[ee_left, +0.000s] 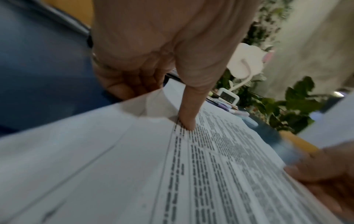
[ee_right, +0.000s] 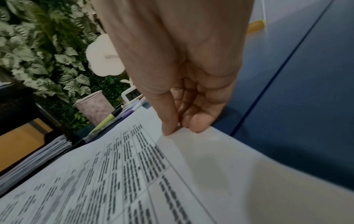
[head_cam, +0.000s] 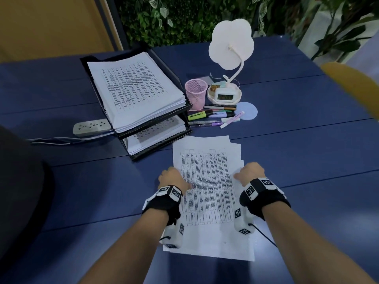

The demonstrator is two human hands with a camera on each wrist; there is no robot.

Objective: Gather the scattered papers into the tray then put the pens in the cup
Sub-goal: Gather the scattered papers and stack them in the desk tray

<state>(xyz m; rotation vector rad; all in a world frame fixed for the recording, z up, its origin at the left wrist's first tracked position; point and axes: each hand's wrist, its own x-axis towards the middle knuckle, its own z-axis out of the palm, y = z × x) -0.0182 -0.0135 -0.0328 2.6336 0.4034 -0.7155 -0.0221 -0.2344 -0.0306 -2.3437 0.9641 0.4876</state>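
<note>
A loose stack of printed papers (head_cam: 207, 181) lies on the blue table in front of me. My left hand (head_cam: 174, 178) holds its left edge; the thumb (ee_left: 188, 121) lies on top and the fingers curl under the lifted edge. My right hand (head_cam: 249, 173) pinches the right edge between thumb (ee_right: 168, 128) and fingers. The black two-tier tray (head_cam: 162, 143) stands behind on the left, both tiers holding paper. The pink mesh cup (head_cam: 195, 93) stands to the right of the tray. Several pens and highlighters (head_cam: 213, 117) lie in front of the cup.
A white flower-shaped lamp (head_cam: 230, 44) with a small clock (head_cam: 224, 96) stands behind the pens, with a round blue coaster (head_cam: 247, 111) beside them. A power strip (head_cam: 91, 127) and its cable lie left of the tray. A dark chair (head_cam: 20, 181) is at the left edge.
</note>
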